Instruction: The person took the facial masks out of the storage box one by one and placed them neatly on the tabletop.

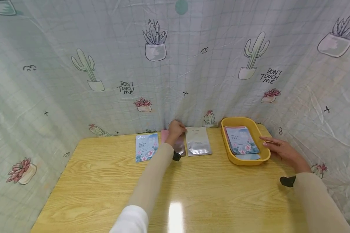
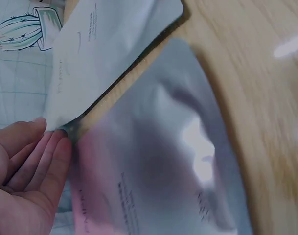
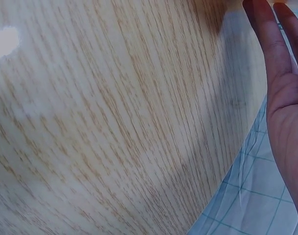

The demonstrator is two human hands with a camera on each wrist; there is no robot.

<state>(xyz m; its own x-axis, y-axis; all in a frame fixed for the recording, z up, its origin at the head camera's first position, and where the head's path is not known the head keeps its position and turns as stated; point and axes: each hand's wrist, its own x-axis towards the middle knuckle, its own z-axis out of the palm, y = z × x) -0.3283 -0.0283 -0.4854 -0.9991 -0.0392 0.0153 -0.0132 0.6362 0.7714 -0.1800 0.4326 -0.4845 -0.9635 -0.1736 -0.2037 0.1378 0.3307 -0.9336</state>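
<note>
Fabric backdrop [image 1: 110, 42], pale, printed with potted cacti and "DON'T TOUCH ME"; before it, a wood-grain worktop [image 1: 215, 191], glossy. Along the far edge, left to right: one blue floral sachet [image 1: 146, 147], flat; one pink-and-silver sachet [image 2: 144, 156], partly under the left forearm in the head view; one white-and-silver sachet [image 1: 197, 141], just beside it. Near the far right corner: one yellow tray [image 1: 250, 162], holding stacked sachets [image 1: 240, 140], a blue floral one uppermost. Left hand [image 1: 176, 131]: thumb and fingers pinching the white-and-silver sachet's far left corner. Right hand [image 1: 283, 152]: fingers extended, touching the tray's right rim.
</note>
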